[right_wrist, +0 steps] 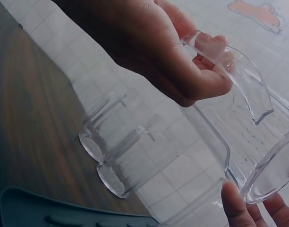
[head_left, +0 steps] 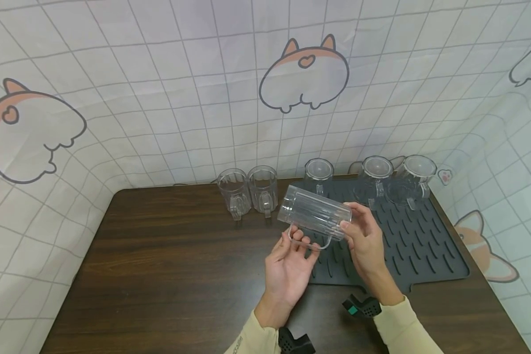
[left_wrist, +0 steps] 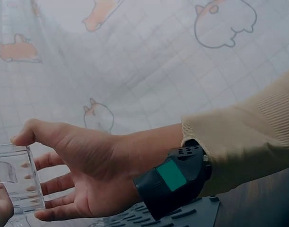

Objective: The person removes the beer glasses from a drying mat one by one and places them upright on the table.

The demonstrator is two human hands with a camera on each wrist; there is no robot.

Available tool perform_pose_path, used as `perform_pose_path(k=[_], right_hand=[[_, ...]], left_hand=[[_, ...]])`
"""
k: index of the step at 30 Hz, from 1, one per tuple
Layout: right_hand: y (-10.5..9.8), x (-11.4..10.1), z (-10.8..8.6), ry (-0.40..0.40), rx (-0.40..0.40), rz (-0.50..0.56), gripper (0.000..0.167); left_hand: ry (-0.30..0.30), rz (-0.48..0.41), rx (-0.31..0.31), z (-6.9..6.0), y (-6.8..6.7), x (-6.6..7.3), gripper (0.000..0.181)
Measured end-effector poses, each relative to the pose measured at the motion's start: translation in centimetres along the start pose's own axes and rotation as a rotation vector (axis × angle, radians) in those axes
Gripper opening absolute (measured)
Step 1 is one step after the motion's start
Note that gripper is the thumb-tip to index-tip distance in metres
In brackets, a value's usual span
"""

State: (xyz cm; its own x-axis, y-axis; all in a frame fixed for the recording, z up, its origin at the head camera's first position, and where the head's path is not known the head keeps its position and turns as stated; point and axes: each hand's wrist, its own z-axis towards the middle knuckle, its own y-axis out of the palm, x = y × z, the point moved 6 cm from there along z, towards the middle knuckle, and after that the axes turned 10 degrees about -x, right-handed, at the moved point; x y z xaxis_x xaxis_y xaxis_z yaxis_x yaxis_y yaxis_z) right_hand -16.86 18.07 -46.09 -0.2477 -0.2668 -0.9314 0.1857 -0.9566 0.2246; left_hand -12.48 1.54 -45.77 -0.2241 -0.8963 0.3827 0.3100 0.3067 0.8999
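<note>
A clear glass mug (head_left: 314, 209) is held in the air on its side, above the near left part of a dark drying mat (head_left: 429, 246). My left hand (head_left: 287, 275), palm up, grips its handle; in the right wrist view, the left hand's (right_wrist: 168, 66) fingers curl round the clear handle (right_wrist: 258, 90). At the mug's right end, my right hand (head_left: 367, 246) holds the body between thumb and fingers. The left wrist view has the right hand (left_wrist: 88, 170) spread across that end of the mug (left_wrist: 21, 182).
Two glass mugs (head_left: 233, 189) (head_left: 263, 187) stand side by side at the table's back edge. On the mat's back part are three more mugs (head_left: 319, 172) (head_left: 376, 172) (head_left: 418, 172), seemingly upside down. A patterned cloth (head_left: 194, 98) hangs behind the brown table (head_left: 159, 275).
</note>
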Motion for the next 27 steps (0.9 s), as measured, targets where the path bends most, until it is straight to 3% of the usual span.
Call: perform_pose_path(k=[7,15,21,27], right_hand=[[0.2,0.0,0.1,0.024,-0.017,-0.003,0.039],[0.4,-0.2,0.1,0.098,-0.084,-0.08,0.036],[0.0,-0.7,-0.1,0.125,-0.09,-0.11,0.05],[-0.9,-1.6,0.0,0.084,-0.081,-0.073,0.053]], left_hand=[[-0.001,0.029,0.008,0.1,0.0,0.3,0.027],[0.01,0.01,0.004,0.0,-0.2,0.4,0.029],[0.025,-0.004,-0.036,-0.1,-0.1,0.6,0.03],[0.043,-0.011,-0.094,-0.2,0.0,1.2,0.03]])
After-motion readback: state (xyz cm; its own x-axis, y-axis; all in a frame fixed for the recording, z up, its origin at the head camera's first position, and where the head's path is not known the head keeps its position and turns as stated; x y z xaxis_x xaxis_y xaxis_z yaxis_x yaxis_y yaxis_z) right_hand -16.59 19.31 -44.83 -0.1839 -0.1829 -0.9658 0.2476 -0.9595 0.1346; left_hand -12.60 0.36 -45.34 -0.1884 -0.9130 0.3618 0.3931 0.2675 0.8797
